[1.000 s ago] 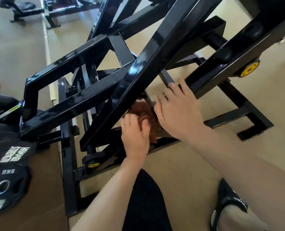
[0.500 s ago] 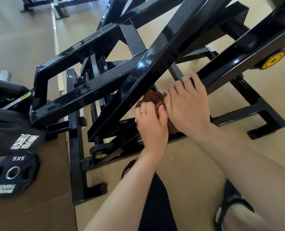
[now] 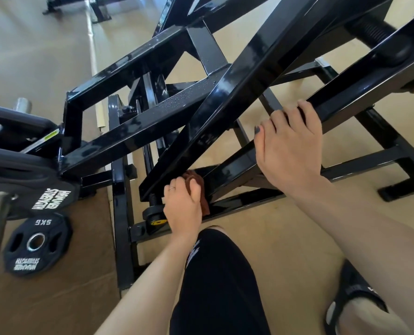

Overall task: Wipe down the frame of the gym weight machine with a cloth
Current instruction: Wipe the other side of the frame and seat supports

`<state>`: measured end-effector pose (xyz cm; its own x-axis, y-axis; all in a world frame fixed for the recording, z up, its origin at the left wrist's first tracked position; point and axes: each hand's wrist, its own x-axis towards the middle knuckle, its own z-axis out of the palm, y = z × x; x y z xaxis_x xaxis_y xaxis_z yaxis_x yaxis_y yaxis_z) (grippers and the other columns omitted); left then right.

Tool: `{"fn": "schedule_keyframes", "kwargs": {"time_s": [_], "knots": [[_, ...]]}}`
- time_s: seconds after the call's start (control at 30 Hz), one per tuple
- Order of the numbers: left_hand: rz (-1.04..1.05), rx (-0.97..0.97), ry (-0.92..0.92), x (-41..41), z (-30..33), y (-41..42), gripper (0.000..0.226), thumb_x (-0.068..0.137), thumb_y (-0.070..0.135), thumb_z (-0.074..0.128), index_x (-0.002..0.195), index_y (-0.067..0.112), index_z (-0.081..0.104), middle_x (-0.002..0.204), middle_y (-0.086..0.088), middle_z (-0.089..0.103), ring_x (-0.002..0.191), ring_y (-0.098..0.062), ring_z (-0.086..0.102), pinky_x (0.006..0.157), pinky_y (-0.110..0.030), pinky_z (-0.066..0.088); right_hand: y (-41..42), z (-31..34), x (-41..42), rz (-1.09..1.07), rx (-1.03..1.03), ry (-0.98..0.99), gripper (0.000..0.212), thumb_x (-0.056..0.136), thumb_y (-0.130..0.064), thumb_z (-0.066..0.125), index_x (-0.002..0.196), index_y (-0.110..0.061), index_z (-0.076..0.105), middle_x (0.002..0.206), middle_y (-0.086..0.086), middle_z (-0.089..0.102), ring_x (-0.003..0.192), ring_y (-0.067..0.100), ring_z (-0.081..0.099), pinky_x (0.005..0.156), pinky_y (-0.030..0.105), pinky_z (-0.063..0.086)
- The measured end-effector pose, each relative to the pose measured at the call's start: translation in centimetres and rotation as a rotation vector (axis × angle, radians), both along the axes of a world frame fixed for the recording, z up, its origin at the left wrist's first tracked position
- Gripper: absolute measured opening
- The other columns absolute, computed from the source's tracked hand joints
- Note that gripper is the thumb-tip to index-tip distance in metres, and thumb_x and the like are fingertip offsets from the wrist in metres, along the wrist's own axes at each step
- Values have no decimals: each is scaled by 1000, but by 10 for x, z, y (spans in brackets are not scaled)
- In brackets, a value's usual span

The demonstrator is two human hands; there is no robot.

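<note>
Head view: right hand (image 3: 290, 153) now higher.

Both forearms come in bare from the bottom of the frame, no sleeves in sight. There's a thin ring (image 3: 172, 188) on a finger of the left hand (image 3: 183, 209), low centre. On the right hand (image 3: 289, 151), right of centre, the thumbnail wears dark polish. Bottom centre, black shorts (image 3: 215, 286) with a white zigzag marking. Lower right corner, a black slide sandal (image 3: 353, 298) with faint white lettering.
</note>
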<state>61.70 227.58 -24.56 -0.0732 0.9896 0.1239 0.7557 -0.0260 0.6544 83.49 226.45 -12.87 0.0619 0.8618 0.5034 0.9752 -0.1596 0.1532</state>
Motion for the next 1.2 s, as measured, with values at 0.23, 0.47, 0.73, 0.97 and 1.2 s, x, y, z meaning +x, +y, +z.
{"fn": "schedule_keyframes", "kwargs": {"time_s": [0.23,0.47,0.73,0.97,1.2], "knots": [[-284,222,85,35,41,2,42,94,52,51,104,12,57,96,-3,63,87,-23,59,72,-36,55,0,-6,1,25,41,106,46,110,-37,30,106,-8,65,109,13,69,119,33,57,119,50,29],[-410,136,676,-70,-3,10,38,97,45,48,118,15,61,106,-4,72,102,-25,63,91,-40,52,3,-13,2,56,-7,305,29,108,-37,36,106,-19,58,107,5,65,118,28,56,116,51,31],[-209,38,425,-106,8,7,22,98,37,58,105,16,60,93,0,66,88,-22,58,70,-39,54,0,-4,-1,7,-25,227,36,108,-35,32,103,-13,59,105,9,64,115,31,56,114,52,33],[499,-416,-542,-112,-31,-8,36,108,41,40,120,10,54,110,-9,64,106,-27,63,98,-38,46,-2,-1,-7,-5,40,167,23,101,-19,48,103,-3,64,104,19,65,112,39,56,108,56,34],[712,-505,-884,-91,-40,-7,49,108,48,32,147,20,40,131,-11,57,116,-33,59,107,-52,46,-8,-1,-17,-58,-118,153,58,110,-41,12,109,-4,58,114,19,66,128,39,50,122,56,21]]}}
